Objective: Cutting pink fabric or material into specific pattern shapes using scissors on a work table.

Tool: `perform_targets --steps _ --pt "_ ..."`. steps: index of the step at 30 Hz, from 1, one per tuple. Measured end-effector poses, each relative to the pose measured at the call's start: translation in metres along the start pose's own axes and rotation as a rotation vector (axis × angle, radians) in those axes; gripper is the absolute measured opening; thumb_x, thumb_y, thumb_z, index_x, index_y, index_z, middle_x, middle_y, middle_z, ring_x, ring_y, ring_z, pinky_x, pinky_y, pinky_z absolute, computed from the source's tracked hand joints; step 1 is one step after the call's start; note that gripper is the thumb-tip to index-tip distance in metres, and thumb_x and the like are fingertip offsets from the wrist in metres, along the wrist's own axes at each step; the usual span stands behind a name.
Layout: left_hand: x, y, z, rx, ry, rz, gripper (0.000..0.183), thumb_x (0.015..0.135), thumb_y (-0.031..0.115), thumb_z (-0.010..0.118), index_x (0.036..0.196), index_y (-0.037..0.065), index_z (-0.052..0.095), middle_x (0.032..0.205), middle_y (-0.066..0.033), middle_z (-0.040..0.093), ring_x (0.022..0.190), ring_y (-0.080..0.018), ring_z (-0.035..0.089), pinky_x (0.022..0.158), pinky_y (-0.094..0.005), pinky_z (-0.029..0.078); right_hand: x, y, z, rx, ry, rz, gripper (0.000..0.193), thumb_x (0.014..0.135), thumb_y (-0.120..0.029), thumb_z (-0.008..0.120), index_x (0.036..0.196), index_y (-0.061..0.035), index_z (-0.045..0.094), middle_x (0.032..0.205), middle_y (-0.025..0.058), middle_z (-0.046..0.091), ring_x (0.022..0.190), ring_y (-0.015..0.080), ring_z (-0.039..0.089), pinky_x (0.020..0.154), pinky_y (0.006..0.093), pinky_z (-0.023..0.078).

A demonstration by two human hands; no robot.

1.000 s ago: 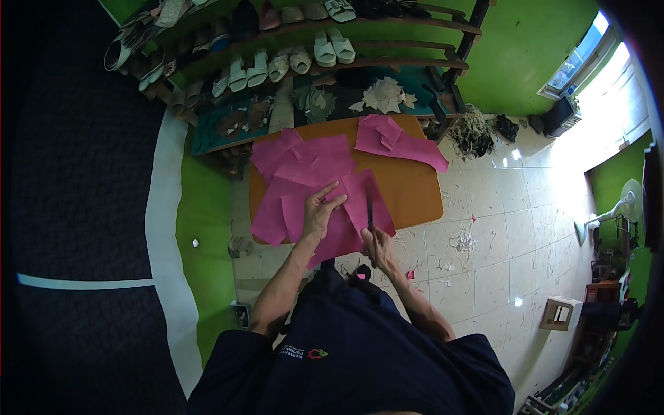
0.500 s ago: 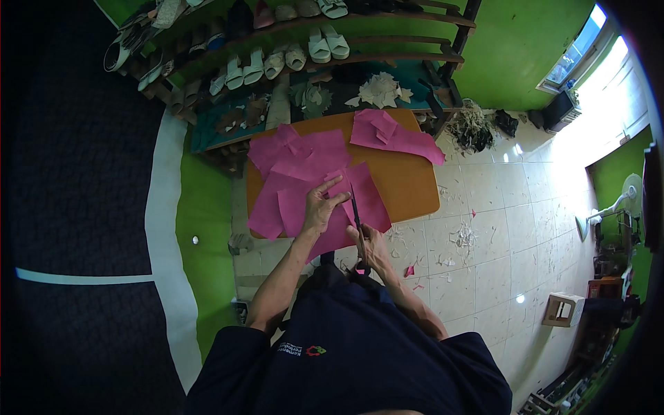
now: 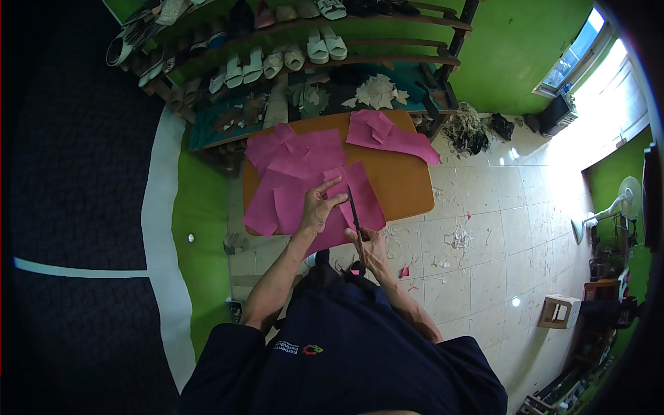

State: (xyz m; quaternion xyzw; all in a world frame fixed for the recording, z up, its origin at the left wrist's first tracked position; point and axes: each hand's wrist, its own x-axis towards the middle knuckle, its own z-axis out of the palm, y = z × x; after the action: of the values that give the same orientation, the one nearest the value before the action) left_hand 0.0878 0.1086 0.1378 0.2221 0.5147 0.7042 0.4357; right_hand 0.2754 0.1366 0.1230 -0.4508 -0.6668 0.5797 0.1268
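My right hand (image 3: 372, 250) is closed round the handles of a pair of dark scissors (image 3: 355, 213), their blades pointing away from me across a pink sheet (image 3: 365, 197). On the left of the blades, my left hand (image 3: 319, 209) grips the same sheet, thumb and forefinger stretched over a smaller pink piece (image 3: 335, 181) on top; its other fingers are partly hidden. The sheet hangs over the near edge of an orange-brown table (image 3: 404, 187). More pink sheets (image 3: 297, 149) overlap on the table's left side.
Another pink piece (image 3: 394, 138) lies at the table's far right corner. Behind stands a shoe rack (image 3: 387, 61) with sandals (image 3: 326, 47) and pale scraps (image 3: 377, 91). Offcuts (image 3: 458, 238) litter the tiled floor; a stool (image 3: 559, 311) and a fan (image 3: 626, 197) stand to the right.
The whole view has shifted slightly. Against the pink sheet, the scissors and my right hand sit a little nearer to me; my left hand keeps its hold.
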Motion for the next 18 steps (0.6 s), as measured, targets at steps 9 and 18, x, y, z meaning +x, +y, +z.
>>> perform_targets --steps 9,18 --pt "-0.008 -0.005 0.003 0.011 -0.064 -0.028 0.052 0.081 -0.009 0.072 0.131 -0.003 0.06 0.11 -0.0109 0.07 0.085 -0.0129 0.07 0.084 -0.0252 0.059 -0.011 -0.014 -0.01 0.035 -0.023 0.01 0.069 0.08 -0.068 0.069 0.075 0.0003 0.06 0.06 0.0023 0.047 0.06 0.0132 0.045 0.055 0.0348 0.037" --pt "-0.018 -0.005 0.012 0.056 -0.109 -0.058 0.053 0.081 -0.006 0.073 0.132 -0.003 0.06 0.104 -0.0092 0.071 0.084 -0.0112 0.069 0.083 -0.0241 0.058 -0.007 0.004 -0.016 -0.014 -0.019 0.05 0.07 0.08 -0.068 0.069 0.08 0.0022 0.062 0.061 0.0037 0.05 0.061 0.0139 0.047 0.055 0.0348 0.038"
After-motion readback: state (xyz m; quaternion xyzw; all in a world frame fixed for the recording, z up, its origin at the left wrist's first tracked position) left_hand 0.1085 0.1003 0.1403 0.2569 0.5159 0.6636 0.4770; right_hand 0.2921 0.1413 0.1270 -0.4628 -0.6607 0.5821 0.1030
